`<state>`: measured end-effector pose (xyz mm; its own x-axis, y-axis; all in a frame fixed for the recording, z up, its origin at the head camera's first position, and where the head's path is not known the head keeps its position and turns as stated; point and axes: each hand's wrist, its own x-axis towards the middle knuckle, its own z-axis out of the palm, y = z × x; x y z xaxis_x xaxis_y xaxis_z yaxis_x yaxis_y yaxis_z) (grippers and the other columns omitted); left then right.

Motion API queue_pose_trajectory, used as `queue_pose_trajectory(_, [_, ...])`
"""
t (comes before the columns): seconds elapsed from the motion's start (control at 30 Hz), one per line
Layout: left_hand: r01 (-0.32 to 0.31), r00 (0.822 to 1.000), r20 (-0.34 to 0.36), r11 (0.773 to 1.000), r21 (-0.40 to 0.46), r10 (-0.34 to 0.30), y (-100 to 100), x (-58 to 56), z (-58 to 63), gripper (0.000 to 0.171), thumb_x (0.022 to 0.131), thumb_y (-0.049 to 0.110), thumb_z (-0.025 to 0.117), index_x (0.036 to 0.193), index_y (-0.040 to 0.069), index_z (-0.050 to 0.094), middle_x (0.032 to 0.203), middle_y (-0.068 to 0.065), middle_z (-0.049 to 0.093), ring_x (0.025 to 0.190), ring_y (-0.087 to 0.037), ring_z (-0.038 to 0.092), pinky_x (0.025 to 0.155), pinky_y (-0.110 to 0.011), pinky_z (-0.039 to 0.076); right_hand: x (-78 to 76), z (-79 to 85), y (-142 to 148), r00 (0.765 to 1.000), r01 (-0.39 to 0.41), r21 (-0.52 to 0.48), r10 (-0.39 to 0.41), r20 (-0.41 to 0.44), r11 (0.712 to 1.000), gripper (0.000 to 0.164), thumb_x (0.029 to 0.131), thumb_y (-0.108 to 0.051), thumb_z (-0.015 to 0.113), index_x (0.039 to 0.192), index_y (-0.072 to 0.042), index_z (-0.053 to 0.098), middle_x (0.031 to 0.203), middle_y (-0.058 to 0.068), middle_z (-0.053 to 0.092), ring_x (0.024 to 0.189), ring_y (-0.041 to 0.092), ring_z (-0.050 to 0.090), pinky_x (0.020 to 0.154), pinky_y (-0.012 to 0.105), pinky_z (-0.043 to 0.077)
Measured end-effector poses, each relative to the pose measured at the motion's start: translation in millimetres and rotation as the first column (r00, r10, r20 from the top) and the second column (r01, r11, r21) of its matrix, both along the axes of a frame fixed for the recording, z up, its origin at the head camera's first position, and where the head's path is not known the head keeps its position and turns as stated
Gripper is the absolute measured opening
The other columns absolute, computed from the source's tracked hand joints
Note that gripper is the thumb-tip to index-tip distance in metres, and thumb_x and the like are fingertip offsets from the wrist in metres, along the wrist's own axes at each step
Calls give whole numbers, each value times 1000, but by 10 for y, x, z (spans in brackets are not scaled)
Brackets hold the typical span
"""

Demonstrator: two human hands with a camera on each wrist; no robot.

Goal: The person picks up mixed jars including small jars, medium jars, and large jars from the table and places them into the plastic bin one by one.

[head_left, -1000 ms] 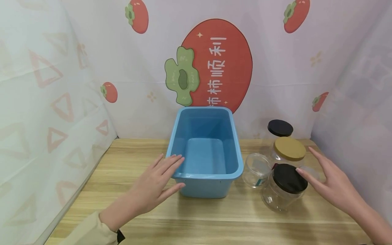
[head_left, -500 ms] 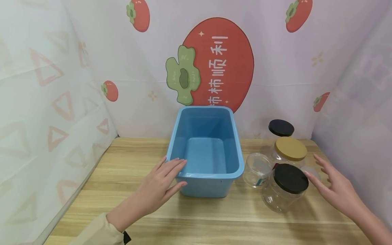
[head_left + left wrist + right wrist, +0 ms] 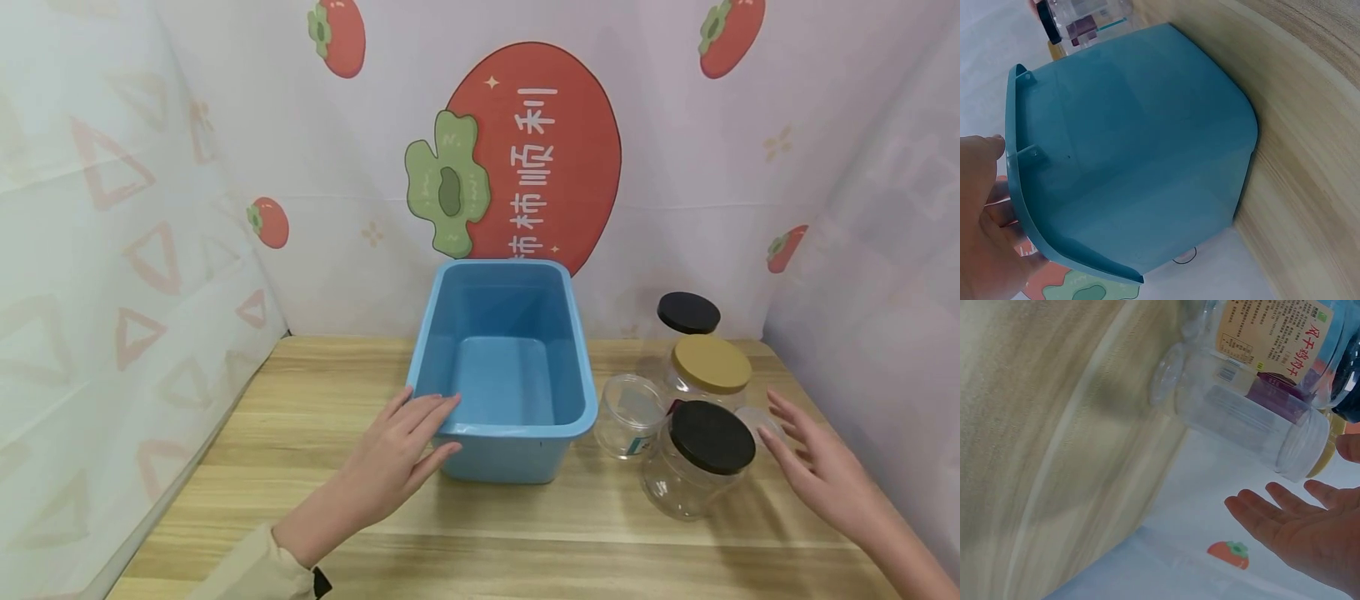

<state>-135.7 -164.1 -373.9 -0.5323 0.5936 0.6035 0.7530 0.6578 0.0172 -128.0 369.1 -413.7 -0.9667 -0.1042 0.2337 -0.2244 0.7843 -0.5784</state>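
A deep blue plastic bin [image 3: 517,432] stands on the table, its outer wall filling much of the left wrist view. My left hand [image 3: 393,458] rests on its near left rim, fingers over the edge, thumb outside. To the right, a squat clear jar with a black lid [image 3: 712,437] stands at the front of a cluster of jars. My right hand [image 3: 832,475] hovers beside them, fingers spread and holding nothing. Close to its fingertips is a clear plastic piece [image 3: 761,425], partly hidden. The right wrist view has the relaxed right hand [image 3: 1310,531] apart from a clear jar [image 3: 1235,412].
Behind the front jar are a gold-lidded jar [image 3: 711,364] and a black-lidded jar [image 3: 688,313]. A lidless clear jar [image 3: 630,417] sits between bin and cluster. Printed cloth [image 3: 337,167] hangs at the back and both sides of the wooden table [image 3: 315,392].
My right hand has drawn away from the front jar's black lid, rightward and slightly toward me. The left hand has shifted slightly right along the bin's rim. Bin and jars stay in place.
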Motion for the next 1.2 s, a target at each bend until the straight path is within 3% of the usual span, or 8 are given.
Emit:
queue_pose_trajectory(0.3, [-22, 1000, -10, 1000, -2, 22, 37, 5, -72, 64, 114, 48, 30, 141, 0, 62, 126, -11, 72, 120, -28, 68, 113, -60, 46, 10, -136, 18, 1000, 15, -37, -15, -10, 999, 66, 110, -14, 57, 165, 2, 25, 163, 35, 32, 115, 77, 45, 76, -7, 32])
queue_pose_trajectory(0.53, [-32, 999, -32, 999, 8, 32, 70, -8, -116, 63, 114, 47, 29, 140, 2, 63, 121, -9, 72, 115, -26, 69, 114, -61, 43, 14, -201, 14, 1000, -9, -59, 8, -21, 998, 72, 104, -1, 62, 165, 0, 24, 145, 49, 41, 115, 72, 45, 79, -6, 38])
queue_pose_trajectory(0.63, [-39, 998, -48, 999, 12, 39, 87, -15, -121, 62, 115, 47, 28, 138, 2, 64, 117, -8, 71, 112, -25, 69, 114, -62, 43, 13, -219, 13, 1000, -15, -77, 13, -25, 997, 70, 104, -1, 62, 165, 0, 26, 142, 47, 45, 121, 26, 67, 78, -5, 40])
queue_pose_trajectory(0.73, [-48, 996, -70, 999, 9, 48, 103, -19, -123, 63, 115, 47, 27, 135, 1, 66, 113, -7, 72, 110, -25, 69, 113, -63, 44, 11, -231, 10, 999, -25, -107, 22, -31, 994, 67, 105, -1, 62, 163, 1, 28, 141, 45, 45, 113, -23, 48, 78, -5, 41])
queue_pose_trajectory(0.9, [-63, 993, -94, 998, 5, 64, 128, -23, -135, 62, 116, 46, 27, 130, 2, 68, 109, -6, 72, 106, -24, 69, 113, -62, 44, 6, -263, 8, 999, -35, -141, 30, -39, 989, 66, 105, 0, 60, 161, 7, 26, 139, 42, 45, 107, -32, 35, 79, -5, 40])
queue_pose_trajectory(0.97, [-69, 993, -97, 998, 4, 69, 136, -25, -140, 61, 116, 45, 26, 128, 3, 69, 108, -5, 72, 105, -24, 69, 113, -61, 44, 0, -279, 5, 998, -37, -153, 30, -46, 988, 66, 105, 1, 60, 160, 10, 25, 137, 35, 46, 107, -31, 36, 79, -4, 40])
queue_pose_trajectory(1.07, [-75, 993, -96, 997, 3, 75, 144, -27, -147, 61, 116, 45, 26, 124, 4, 70, 107, -5, 72, 104, -23, 69, 113, -61, 45, -9, -307, 11, 998, -46, -175, 39, -41, 983, 66, 106, 0, 59, 160, 10, 22, 137, 2, 48, 107, -30, 39, 79, -2, 41])
queue_pose_trajectory(1.2, [-79, 993, -87, 997, 4, 79, 148, -33, -153, 61, 116, 46, 26, 119, 6, 71, 106, -4, 72, 103, -23, 69, 113, -62, 44, -15, -337, 21, 998, -63, -222, 58, -27, 973, 66, 107, 1, 57, 164, -8, 25, 129, -35, 38, 108, -28, 43, 76, 2, 43])
